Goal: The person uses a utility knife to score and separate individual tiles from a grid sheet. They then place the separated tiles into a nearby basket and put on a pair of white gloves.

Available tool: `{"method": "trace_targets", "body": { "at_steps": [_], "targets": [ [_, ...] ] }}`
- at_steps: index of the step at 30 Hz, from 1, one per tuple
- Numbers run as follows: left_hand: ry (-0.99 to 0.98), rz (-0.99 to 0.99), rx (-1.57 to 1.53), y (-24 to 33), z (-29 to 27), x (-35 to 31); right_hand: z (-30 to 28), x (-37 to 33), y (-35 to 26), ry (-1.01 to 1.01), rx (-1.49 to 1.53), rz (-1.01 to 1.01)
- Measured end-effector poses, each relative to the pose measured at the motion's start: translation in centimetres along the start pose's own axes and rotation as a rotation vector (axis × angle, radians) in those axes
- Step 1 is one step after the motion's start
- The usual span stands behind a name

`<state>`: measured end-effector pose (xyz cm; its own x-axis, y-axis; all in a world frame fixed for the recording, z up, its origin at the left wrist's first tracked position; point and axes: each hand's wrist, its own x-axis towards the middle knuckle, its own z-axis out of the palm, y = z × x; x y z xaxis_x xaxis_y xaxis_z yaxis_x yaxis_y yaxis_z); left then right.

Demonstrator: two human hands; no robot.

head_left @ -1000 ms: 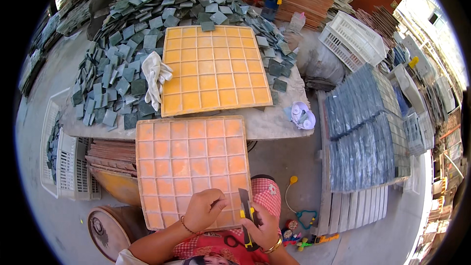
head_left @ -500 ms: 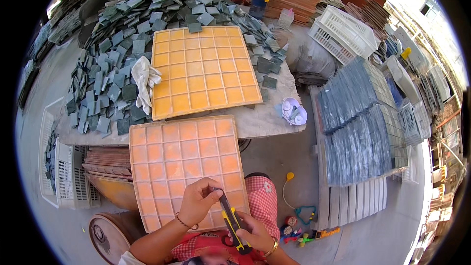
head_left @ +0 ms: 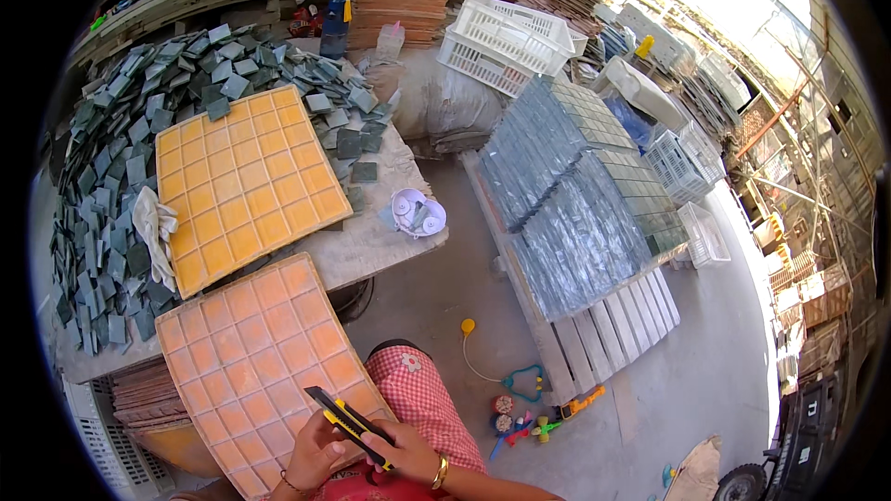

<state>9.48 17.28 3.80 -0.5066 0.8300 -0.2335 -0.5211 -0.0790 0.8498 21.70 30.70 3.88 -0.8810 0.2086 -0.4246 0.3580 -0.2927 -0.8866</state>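
Note:
My right hand [head_left: 408,453] is closed around a black and yellow utility knife [head_left: 345,419], whose dark blade end points up and to the left. My left hand [head_left: 314,453] is just below and left of the knife, thumb and forefinger apart, the fingertips close behind it; whether they touch is hard to tell. Under the hands an orange gridded tray [head_left: 269,343] leans against the table edge, its square cells bare. A yellow gridded tray [head_left: 251,186] lies on the table beyond it. White work gloves [head_left: 154,234] hang over that tray's left edge.
A big heap of grey-green stone tiles [head_left: 111,176] covers the table's left and back. A small white bowl [head_left: 418,213] sits at its right corner. Wrapped tile stacks [head_left: 575,213] stand on a pallet [head_left: 608,334] to the right. Toys [head_left: 520,422] lie on the floor; white crates [head_left: 506,42] stand behind.
The view has swung to the right, showing more floor and a dark vehicle. My left fingers have come off the knife's blade end; my right hand still grips the knife.

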Motion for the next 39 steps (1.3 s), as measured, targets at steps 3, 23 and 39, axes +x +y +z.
{"method": "trace_targets", "body": {
  "at_steps": [3, 23, 39],
  "targets": [
    [-0.057, -0.174, -0.074, -1.3, -0.3, -0.7, 0.8, 0.2, 0.8, -0.078, 0.010, -0.131],
    [0.161, 0.142, -0.025, 3.2, -4.8, -3.3, -18.8, -1.7, -4.3, 0.565, 0.717, -0.219],
    [0.288, 0.119, 0.197, 3.5, -4.0, -6.4, -45.2, -1.3, -13.6, 1.068, 0.921, -0.855]
  ]
}}
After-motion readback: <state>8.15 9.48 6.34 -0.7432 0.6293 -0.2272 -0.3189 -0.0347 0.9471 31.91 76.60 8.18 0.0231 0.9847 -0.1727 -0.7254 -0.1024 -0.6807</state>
